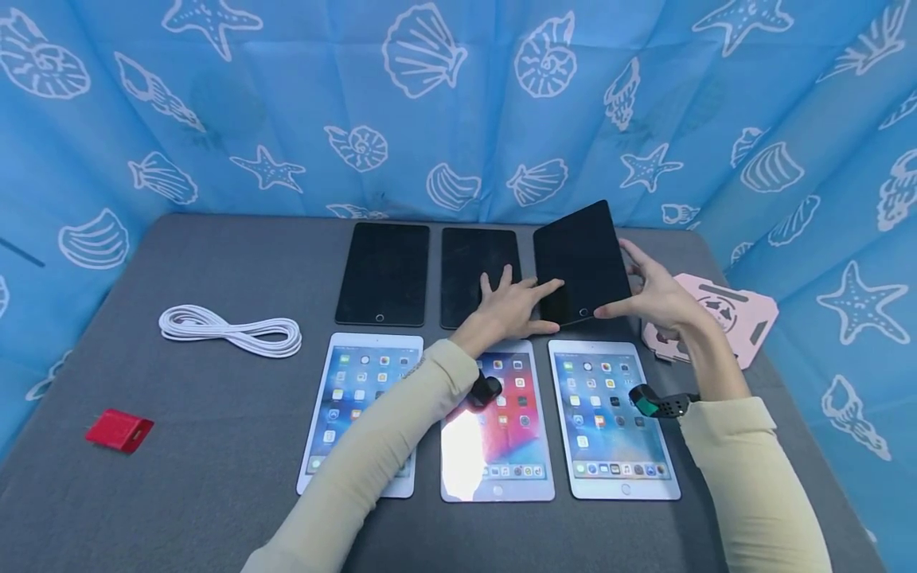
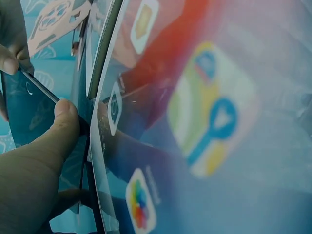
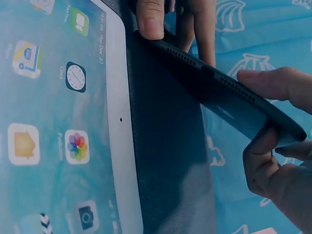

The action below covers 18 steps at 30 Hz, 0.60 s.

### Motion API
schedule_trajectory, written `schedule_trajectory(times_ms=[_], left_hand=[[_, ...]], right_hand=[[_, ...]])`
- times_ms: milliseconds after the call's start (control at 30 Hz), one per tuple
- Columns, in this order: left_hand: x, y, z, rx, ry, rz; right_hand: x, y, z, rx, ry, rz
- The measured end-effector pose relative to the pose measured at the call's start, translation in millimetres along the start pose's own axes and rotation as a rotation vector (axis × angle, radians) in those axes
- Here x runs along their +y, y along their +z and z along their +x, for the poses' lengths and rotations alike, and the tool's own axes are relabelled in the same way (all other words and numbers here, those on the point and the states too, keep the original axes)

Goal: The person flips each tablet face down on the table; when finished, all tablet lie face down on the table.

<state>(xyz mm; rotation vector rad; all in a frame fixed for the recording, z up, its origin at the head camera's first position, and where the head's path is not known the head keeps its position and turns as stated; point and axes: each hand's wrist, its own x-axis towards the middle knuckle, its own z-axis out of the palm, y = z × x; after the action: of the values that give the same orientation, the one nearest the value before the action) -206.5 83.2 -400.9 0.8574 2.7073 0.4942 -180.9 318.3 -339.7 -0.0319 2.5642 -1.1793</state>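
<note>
A black tablet [image 1: 580, 255] with a dark screen is tilted up off the grey table [image 1: 215, 446] at the back right. My left hand [image 1: 546, 306] pinches its near left corner, and its other fingers are spread over the middle black tablet [image 1: 469, 263]. My right hand [image 1: 630, 293] grips the near right corner and right edge. In the left wrist view my thumb [image 2: 66, 114] presses the tablet's [image 2: 29, 107] corner. The right wrist view shows the tablet's bottom edge [image 3: 219, 92] held from both ends above the table.
Another black tablet [image 1: 383, 270] lies at the back left. Three white tablets with lit screens [image 1: 351, 398] [image 1: 501, 446] [image 1: 609, 414] form the front row under my forearms. A white cable [image 1: 229, 330] and a red charger [image 1: 119, 430] lie to the left, a pink stand [image 1: 731, 310] to the right. Blue curtains surround the table.
</note>
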Motion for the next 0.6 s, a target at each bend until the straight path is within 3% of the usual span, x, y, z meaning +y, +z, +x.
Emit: schedule_trajectory(times_ms=[233, 433, 533, 600], left_hand=[[0.1, 0.6, 0.2, -0.010, 0.048, -0.079], [0.2, 2.7, 2.9, 0.011, 0.154, -0.167], [-2.5, -0.4, 4.1, -0.011, 0.196, -0.311], [-4.3, -4.7, 5.1, -0.033, 0.225, -0.491]], right_hand=[[-11, 3, -8, 0.011, -0.041, -0.021], [-27, 10, -14, 0.049, -0.089, -0.036], [-36, 16, -16, 0.047, -0.136, 0.022], [-42, 21, -16, 0.040, -0.178, 0.066]])
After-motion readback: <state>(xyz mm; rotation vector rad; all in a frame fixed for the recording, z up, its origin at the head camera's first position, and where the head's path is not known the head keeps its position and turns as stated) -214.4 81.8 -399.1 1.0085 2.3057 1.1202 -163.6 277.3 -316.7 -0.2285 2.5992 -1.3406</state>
